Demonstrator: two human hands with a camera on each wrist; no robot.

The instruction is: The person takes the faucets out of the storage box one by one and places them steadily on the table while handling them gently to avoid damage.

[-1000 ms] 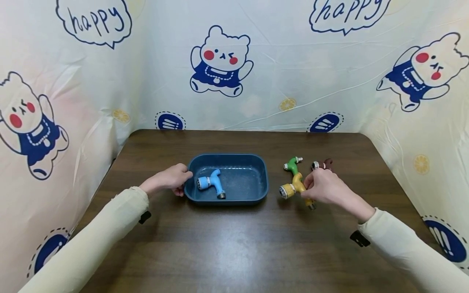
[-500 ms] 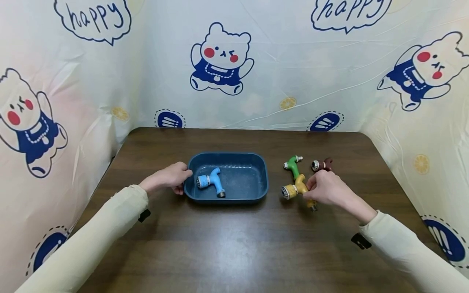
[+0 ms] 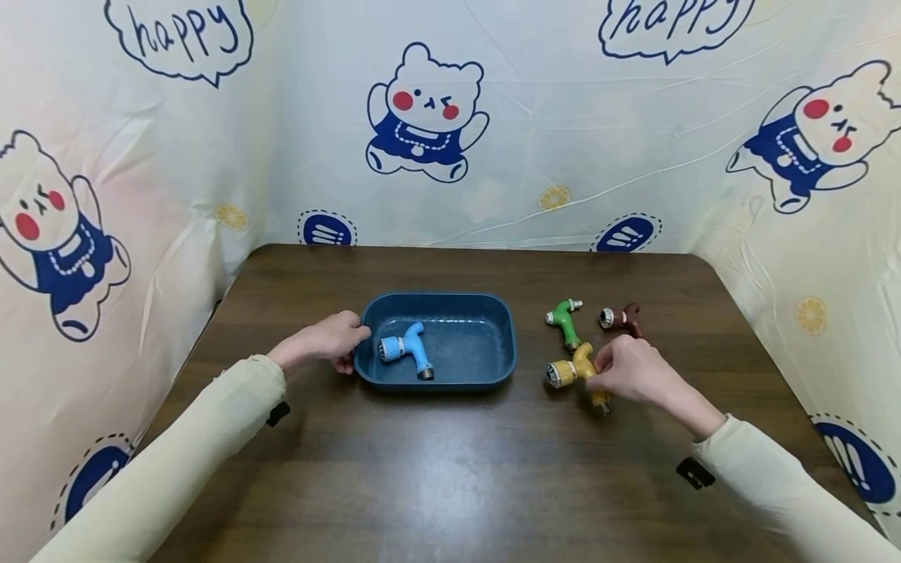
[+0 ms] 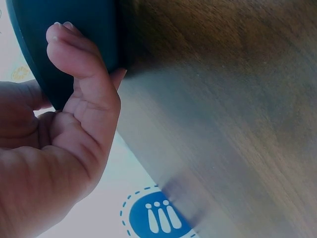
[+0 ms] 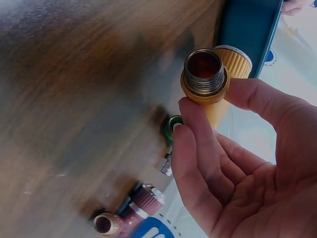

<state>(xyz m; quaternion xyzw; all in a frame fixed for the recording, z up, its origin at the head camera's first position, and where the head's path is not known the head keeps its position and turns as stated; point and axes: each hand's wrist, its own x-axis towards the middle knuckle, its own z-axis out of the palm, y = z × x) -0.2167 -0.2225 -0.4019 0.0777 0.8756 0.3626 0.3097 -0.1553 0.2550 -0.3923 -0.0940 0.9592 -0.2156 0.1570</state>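
Note:
My left hand (image 3: 328,341) holds the left end of a blue rectangular tray (image 3: 505,344), thumb at the rim and fingers along the outer wall in the left wrist view. Inside the tray, toward its left, lies a light blue tap (image 3: 414,349) with a ribbed knob. My right hand (image 3: 631,369) pinches a yellow tap (image 3: 583,361) between thumb and fingers, right of the tray. The right wrist view shows its threaded metal end (image 5: 203,74) facing the camera. Behind it on the table are a green tap (image 3: 563,319) and a dark red tap (image 3: 619,317).
Everything stands on a brown wooden table (image 3: 394,469). A pale printed cloth (image 3: 535,141) with bear drawings hangs behind the table and along both sides.
My right hand has moved slightly right and toward the near edge with the yellow tap, so more of the green tap shows. The left hand and tray stay put.

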